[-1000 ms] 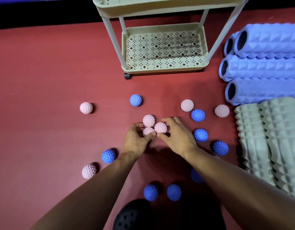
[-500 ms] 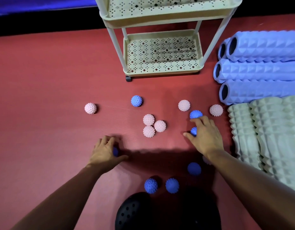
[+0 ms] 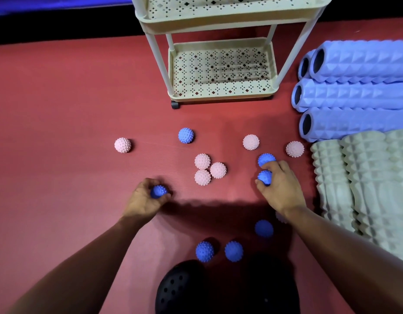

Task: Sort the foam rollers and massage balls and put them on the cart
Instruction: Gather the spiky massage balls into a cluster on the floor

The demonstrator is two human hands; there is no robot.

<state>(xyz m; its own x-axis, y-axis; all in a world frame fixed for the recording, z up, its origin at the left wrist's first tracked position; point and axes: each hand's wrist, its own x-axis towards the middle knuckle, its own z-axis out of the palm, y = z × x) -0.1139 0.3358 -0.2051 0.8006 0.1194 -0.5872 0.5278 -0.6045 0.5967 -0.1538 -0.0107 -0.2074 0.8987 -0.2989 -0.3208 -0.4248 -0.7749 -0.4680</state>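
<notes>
Blue balls point(image 3: 264, 177): one gripped by each hand point(image 3: 280, 189); unlabelled.

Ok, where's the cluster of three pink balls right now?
In the head view, the three pink balls sit touching on the red mat, between the left hand and right hand, in front of the cart.

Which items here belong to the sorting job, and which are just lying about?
Job: blue balls, one in the left hand, one under the right hand; pink balls; blue rollers; pale green rollers; cart.
Lying about: black perforated shoe; red mat.
</notes>
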